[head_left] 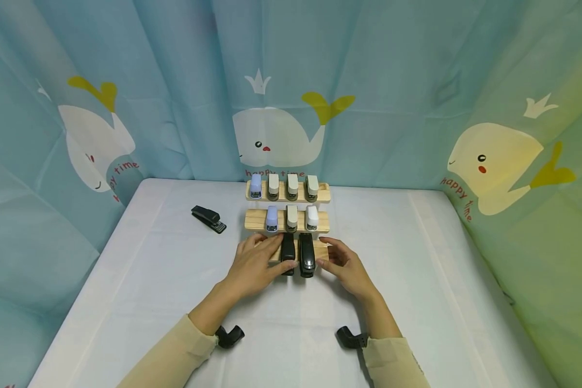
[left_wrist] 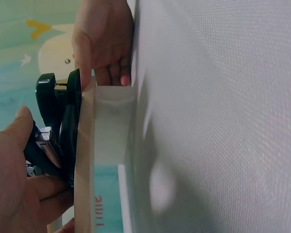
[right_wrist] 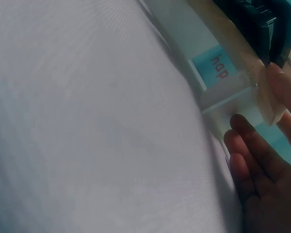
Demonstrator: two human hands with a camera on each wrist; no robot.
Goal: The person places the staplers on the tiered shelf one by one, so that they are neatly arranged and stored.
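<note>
On the lowest board of a three-step wooden rack [head_left: 322,251] stand two black staplers side by side. My left hand [head_left: 258,265] grips the left stapler [head_left: 288,253], thumb at its near end and fingers toward its far end. Beside it, the right stapler [head_left: 307,256] has a glossy top. My right hand [head_left: 347,269] holds the right end of the board between thumb and forefinger. In the right wrist view its other fingers [right_wrist: 252,145] bend beneath the board, by a translucent support [right_wrist: 233,102].
Lavender, cream and white small staplers line the middle board [head_left: 255,218] and the top board [head_left: 325,193]. Another black stapler [head_left: 208,218] lies on the white table [head_left: 140,280] left of the rack. A blue curtain [head_left: 393,108] with whales hangs behind.
</note>
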